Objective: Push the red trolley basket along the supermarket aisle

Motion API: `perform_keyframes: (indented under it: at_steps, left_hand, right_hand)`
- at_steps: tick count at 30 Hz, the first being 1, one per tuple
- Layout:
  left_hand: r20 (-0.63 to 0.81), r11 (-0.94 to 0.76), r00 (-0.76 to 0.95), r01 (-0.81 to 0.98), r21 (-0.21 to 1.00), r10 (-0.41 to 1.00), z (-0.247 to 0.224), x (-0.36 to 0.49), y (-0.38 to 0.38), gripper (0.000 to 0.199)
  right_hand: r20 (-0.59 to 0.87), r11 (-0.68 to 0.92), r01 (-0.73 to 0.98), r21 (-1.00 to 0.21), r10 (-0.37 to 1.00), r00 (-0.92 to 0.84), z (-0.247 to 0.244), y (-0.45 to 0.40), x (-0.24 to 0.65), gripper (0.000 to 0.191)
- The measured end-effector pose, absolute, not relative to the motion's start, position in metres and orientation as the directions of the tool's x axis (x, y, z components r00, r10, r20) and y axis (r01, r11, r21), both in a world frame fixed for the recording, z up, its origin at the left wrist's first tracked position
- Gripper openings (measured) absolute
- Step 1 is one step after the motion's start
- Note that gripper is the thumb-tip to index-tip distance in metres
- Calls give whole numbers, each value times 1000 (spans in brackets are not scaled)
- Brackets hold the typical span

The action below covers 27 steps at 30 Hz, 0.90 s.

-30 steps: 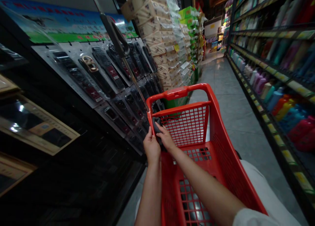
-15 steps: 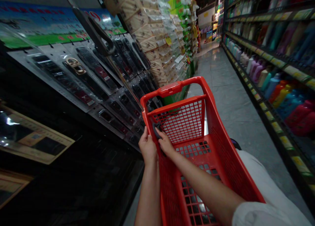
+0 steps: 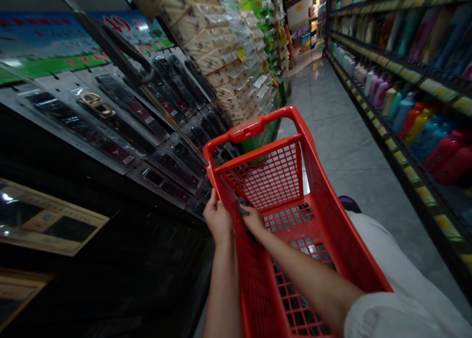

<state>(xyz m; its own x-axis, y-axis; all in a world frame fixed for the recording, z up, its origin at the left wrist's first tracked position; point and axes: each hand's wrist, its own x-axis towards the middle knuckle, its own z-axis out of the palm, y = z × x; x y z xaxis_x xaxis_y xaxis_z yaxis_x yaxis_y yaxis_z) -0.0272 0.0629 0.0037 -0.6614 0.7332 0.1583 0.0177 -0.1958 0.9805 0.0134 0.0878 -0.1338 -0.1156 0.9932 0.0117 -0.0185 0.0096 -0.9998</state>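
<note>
A red plastic shopping basket cart (image 3: pixel 320 181) with latticed walls and floor stands tilted in my view. My left hand (image 3: pixel 219 222) is closed around its left rim, with the thumb up along the outside. Just inside the same wall, my right hand (image 3: pixel 253 222) pinches a dark grey cloth (image 3: pixel 243 209) against the plastic. Only a small bit of this cloth shows past my fingertips. A long metal pull rod with a grey loop handle (image 3: pixel 129 58) rises from the cart's far left corner.
Packaged belts (image 3: pixel 110 117) hang on a rack at left, under a printed banner (image 3: pixel 44 43). Stacked cartons (image 3: pixel 199 38) stand behind it. At right, shelves (image 3: pixel 405 82) hold rows of colourful bottles (image 3: pixel 420 122). A grey tiled aisle (image 3: pixel 332 136) runs between them.
My right hand has slid slightly along the inner wall, and less of the grey cloth shows. My left hand keeps its hold on the rim. The whole view has shifted a little.
</note>
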Motion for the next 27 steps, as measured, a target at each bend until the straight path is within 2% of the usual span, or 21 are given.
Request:
perform_keyframes:
  at_steps: [2, 5, 7, 9, 13, 15, 18, 20, 25, 27]
  left_hand:
    - [142, -182, -667, 9, 983, 731, 6, -27, 62, 46]
    - [128, -197, -679, -25, 980, 723, 11, -24, 61, 46]
    - [125, -209, -687, -40, 977, 716, 13, -23, 61, 46]
    - [122, -207, -692, -40, 978, 711, 13, -22, 61, 46]
    - [113, -188, -686, -35, 982, 719, 12, -23, 61, 48]
    - [104, -183, -691, -42, 982, 715, 13, -23, 60, 48]
    - [83, -190, -695, -79, 979, 715, 17, -21, 60, 46]
    - [75, -196, -694, -96, 976, 716, 19, -21, 60, 46]
    - [70, -171, -683, -80, 982, 727, 16, -22, 60, 46]
    - [75, -181, -679, -87, 980, 731, 14, -23, 59, 43]
  right_hand:
    - [27, 10, -169, -986, 994, -102, -101, 96, 9, 63]
    - [281, 224, -377, -899, 954, -103, -66, 98, 10, 62]
    - [362, 295, -411, -863, 927, -94, -64, 92, 13, 61]
    - [303, 248, -369, -896, 948, -97, -77, 85, 16, 62]
    - [75, 42, -263, -964, 990, -120, -91, 82, 14, 67]
    - [113, 75, -300, -951, 987, -112, -78, 87, 10, 67]
    - [295, 237, -397, -887, 951, -91, -56, 91, 7, 63]
    - [333, 263, -424, -867, 938, -99, -59, 89, 7, 63]
    - [21, -15, -309, -951, 994, -111, -95, 85, 8, 69]
    - [23, -19, -330, -944, 992, -124, -89, 90, 8, 69]
